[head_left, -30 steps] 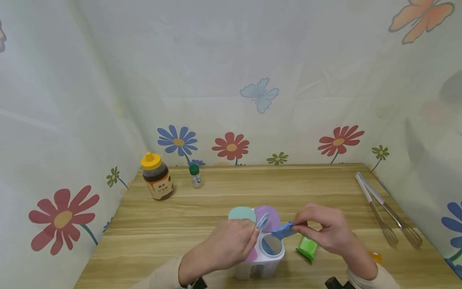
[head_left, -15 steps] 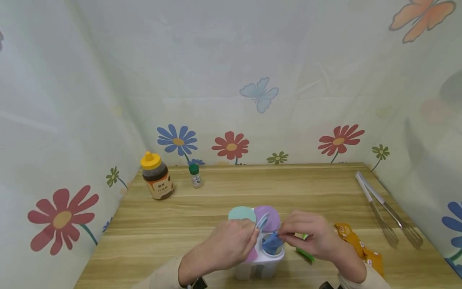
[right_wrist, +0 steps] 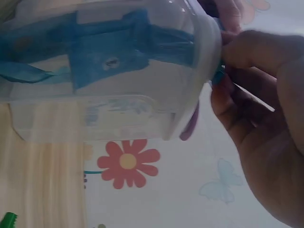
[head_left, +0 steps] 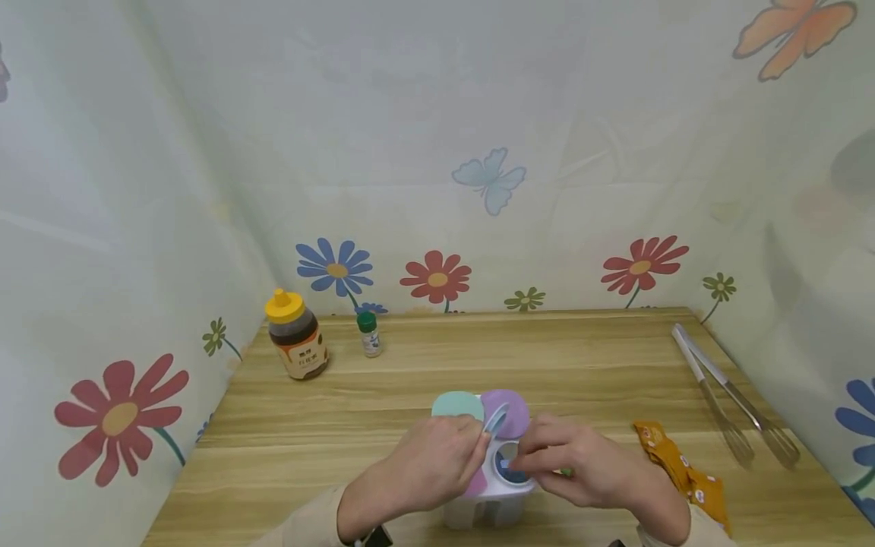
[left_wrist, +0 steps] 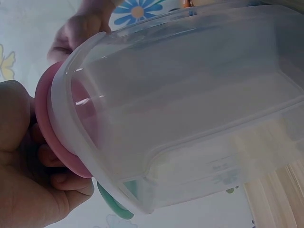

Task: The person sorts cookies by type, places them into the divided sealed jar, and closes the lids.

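A clear plastic storage box with a white top and round coloured lids stands near the table's front. My left hand holds the light blue lid up, beside the mint lid, purple lid and pink lid. At the uncovered round opening, the fingers of my right hand pinch a blue packet, mostly hidden by the fingers and rim. Through the box wall in the right wrist view, blue packets show inside. The compartment facing the left wrist camera shows no packets.
Orange packets lie right of my right hand. A green packet is almost hidden behind that hand. Tongs rest at the right edge. A yellow-capped honey bottle and a green-capped shaker stand at the back left.
My right hand has moved left and down to the opening, taking the blue packet from beside it into it. The orange packets have come into view. My left hand stays on the lid.
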A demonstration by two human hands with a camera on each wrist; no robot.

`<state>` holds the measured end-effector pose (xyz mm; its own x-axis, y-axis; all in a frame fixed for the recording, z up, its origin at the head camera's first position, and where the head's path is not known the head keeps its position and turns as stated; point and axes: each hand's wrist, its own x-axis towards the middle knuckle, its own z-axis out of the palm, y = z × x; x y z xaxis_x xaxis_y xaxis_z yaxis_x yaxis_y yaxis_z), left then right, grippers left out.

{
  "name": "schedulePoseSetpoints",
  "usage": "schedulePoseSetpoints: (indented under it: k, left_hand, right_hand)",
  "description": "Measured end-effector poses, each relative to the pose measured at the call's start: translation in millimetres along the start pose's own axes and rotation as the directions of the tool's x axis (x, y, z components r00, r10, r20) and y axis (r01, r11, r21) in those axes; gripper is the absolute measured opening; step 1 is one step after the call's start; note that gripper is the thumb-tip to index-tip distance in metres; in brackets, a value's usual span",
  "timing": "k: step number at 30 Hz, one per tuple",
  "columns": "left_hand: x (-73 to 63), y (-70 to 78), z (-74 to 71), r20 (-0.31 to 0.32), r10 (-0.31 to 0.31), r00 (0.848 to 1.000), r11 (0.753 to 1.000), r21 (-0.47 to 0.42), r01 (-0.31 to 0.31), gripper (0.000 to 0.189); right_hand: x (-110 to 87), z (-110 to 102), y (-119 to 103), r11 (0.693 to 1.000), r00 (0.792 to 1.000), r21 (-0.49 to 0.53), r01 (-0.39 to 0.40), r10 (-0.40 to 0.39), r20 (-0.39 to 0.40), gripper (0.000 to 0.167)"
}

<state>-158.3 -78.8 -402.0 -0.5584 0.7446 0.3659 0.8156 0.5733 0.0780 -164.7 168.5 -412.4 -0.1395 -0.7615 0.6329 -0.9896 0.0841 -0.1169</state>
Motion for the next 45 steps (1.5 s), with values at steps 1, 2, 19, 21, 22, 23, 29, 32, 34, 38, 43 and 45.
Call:
schedulePoseSetpoints:
  k: [1, 2, 19, 21, 22, 23, 29, 32, 34, 38, 43, 45]
  left_hand:
    - [0.2, 0.1, -0.3, 0.005, -0.003, 1.000, 1.000, -0.003, 0.003, 0.031]
    - [0.4, 0.2, -0.5, 0.012, -0.006, 1.000, 1.000, -0.007, 0.006, 0.031]
    - [0.9, 2.0, -3.8, 0.053, -0.036, 0.998, 0.999, -0.029, 0.038, 0.031]
    - [1.2, 2.4, -3.8, 0.058, -0.040, 0.998, 0.999, -0.035, 0.042, 0.031]
    - [1.3, 2.6, -3.8, 0.059, -0.040, 0.997, 0.998, -0.037, 0.042, 0.031]
    - [1.3, 2.7, -3.4, 0.056, -0.038, 0.998, 0.998, -0.039, 0.040, 0.031]
    - [0.9, 2.4, -2.0, 0.034, -0.026, 0.999, 0.999, -0.027, 0.027, 0.031]
    - [0.6, 1.8, -2.0, 0.028, -0.021, 0.999, 1.000, -0.015, 0.022, 0.031]
    - [0.7, 1.7, -3.1, 0.028, -0.019, 0.999, 1.000, -0.010, 0.020, 0.031]
    - [1.2, 1.1, -4.2, 0.032, -0.022, 0.999, 1.000, -0.012, 0.023, 0.031]
    - [1.8, 1.1, -3.7, 0.037, -0.021, 0.999, 1.000, -0.015, 0.021, 0.031]
    - [1.9, 1.1, -3.1, 0.041, -0.020, 0.999, 1.000, -0.021, 0.021, 0.031]
  right_hand:
    - [-0.7, 0, -1, 1.000, 0.999, -0.003, -0.019, 0.019, 0.037, 0.022]
    - [-1.4, 0, -2, 0.999, 0.997, -0.003, -0.045, 0.045, 0.070, 0.025]
    - [-14.3, -11, 0, 0.990, 0.990, 0.070, -0.120, 0.125, -0.071, 0.030]
    - [-17.5, -15, 0, 0.989, 0.985, 0.050, -0.137, 0.142, -0.094, 0.030]
    - [-18.9, -18, 0, 0.989, 0.984, 0.041, -0.145, 0.149, -0.102, 0.030]
    - [-20.6, -19, 0, 0.988, 0.982, 0.038, -0.152, 0.156, -0.110, 0.032]
    - [-34.3, -29, 4, 0.975, 0.965, -0.036, -0.220, 0.212, -0.154, 0.033]
    - [-42.0, -35, 7, 0.963, 0.954, -0.069, -0.260, 0.245, -0.173, 0.035]
    - [-46.6, -40, 7, 0.954, 0.946, -0.084, -0.286, 0.268, -0.180, 0.035]
    - [-55.2, -54, 4, 0.914, 0.915, -0.126, -0.386, 0.362, -0.178, 0.039]
    - [-66.6, -72, -5, 0.819, 0.847, -0.218, -0.531, 0.509, -0.153, 0.047]
    - [-71.7, -76, -7, 0.800, 0.839, -0.254, -0.543, 0.522, -0.153, 0.048]
